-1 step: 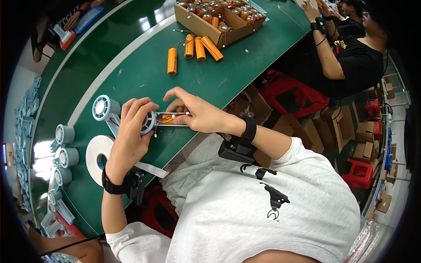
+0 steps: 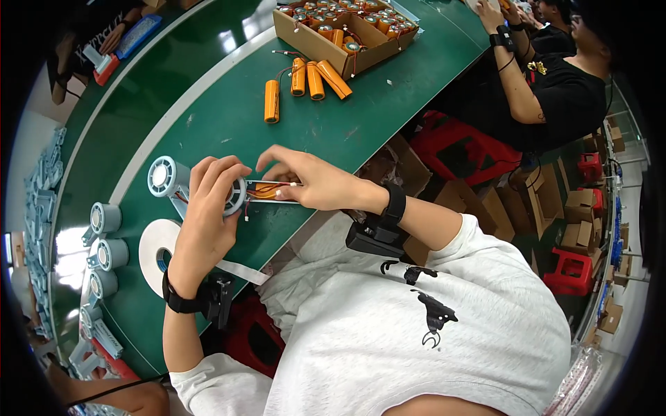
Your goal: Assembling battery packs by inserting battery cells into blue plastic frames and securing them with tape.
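A light-blue handheld fan (image 2: 238,196) lies with its round head under my left hand (image 2: 207,208), whose fingers and thumb wrap round it. Its open handle extends to the right and holds an orange battery (image 2: 264,187) with thin wires across it. My right hand (image 2: 305,177) closes over the handle, thumb on the near edge and curled fingers on the far side; the fingertips are partly hidden. A small white connector on a wire hangs below the handle. Another light-blue fan (image 2: 166,177) stands just beyond my left hand.
A roll of white tape (image 2: 149,256) lies beside my left wrist. Several orange batteries (image 2: 272,102) lie ahead, near a cardboard box (image 2: 312,47) of more. More fans (image 2: 105,218) line the left side. Another person (image 2: 555,90) sits at the right, by a red stool (image 2: 458,149).
The view has shifted slightly. My right thumb and fingers have moved a little at the handle, and the wires over the battery show more clearly. My left hand keeps its hold.
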`<state>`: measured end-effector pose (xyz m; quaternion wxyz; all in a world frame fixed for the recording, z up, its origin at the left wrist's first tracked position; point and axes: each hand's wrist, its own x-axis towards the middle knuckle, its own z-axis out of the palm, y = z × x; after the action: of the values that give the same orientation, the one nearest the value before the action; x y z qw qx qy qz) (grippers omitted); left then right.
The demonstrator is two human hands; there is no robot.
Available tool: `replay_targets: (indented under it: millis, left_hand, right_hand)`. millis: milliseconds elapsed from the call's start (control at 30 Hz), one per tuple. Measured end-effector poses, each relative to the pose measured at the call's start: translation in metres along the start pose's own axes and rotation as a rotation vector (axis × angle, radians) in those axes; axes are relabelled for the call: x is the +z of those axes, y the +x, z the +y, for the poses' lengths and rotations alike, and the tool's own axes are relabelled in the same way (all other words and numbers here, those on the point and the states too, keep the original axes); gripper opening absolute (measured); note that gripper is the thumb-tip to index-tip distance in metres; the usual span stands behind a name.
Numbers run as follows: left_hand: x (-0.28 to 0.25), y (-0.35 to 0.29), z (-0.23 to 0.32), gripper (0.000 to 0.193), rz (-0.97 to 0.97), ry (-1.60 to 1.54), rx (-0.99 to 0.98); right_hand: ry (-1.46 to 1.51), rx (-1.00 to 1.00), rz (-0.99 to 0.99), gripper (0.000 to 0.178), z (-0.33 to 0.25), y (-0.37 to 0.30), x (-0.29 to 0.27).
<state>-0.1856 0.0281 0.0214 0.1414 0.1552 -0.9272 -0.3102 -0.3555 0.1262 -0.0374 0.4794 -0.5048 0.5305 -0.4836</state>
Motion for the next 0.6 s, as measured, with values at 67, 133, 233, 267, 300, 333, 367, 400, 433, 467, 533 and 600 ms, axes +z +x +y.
replay_targets:
  millis: [67,133,233,267,300,333,367,400,433,467,533,600]
  left_hand:
    - [-0.018,0.021,0.004,0.051,0.045,0.101,0.055]
    - [-0.047,0.047,-0.001,0.052,0.171,0.297,0.132]
    - [-0.095,0.104,-0.062,0.049,0.301,0.394,0.119]
    - [-0.111,0.119,-0.095,0.049,0.309,0.424,0.095]
    - [-0.125,0.128,-0.133,0.05,0.257,0.376,0.018]
    - [-0.136,0.133,-0.176,0.051,0.202,0.327,-0.064]
    - [-0.143,0.125,-0.222,0.053,0.127,0.31,-0.145]
    - [-0.143,0.114,-0.252,0.056,0.045,0.289,-0.228]
    - [-0.136,0.116,-0.257,0.056,0.038,0.287,-0.208]
    - [-0.132,0.113,-0.262,0.058,0.037,0.268,-0.225]
    - [-0.138,0.097,-0.259,0.06,0.034,0.253,-0.253]
    - [-0.138,0.092,-0.218,0.063,0.342,0.588,0.096]
  right_hand:
    - [-0.071,-0.07,0.081,0.013,-0.016,0.014,-0.021]
    - [-0.219,-0.2,0.201,0.016,-0.031,0.037,-0.043]
    - [-0.824,0.066,0.397,0.02,-0.045,0.063,-0.051]
    - [-1.116,0.223,0.481,0.022,-0.049,0.073,-0.052]
    - [-1.223,0.202,0.526,0.021,-0.024,0.089,-0.045]
    - [-1.329,0.184,0.566,0.021,0.007,0.106,-0.033]
    - [-1.298,0.152,0.649,0.022,0.014,0.114,-0.015]
    - [-1.261,0.128,0.727,0.023,0.016,0.117,-0.006]
    - [-1.264,0.139,0.747,0.023,0.016,0.113,-0.014]
    - [-1.231,0.028,0.648,0.025,0.017,0.107,-0.022]
    - [-1.145,-0.196,0.432,0.031,0.019,0.093,-0.033]
    - [-0.942,-0.157,0.373,0.031,0.016,0.069,-0.056]
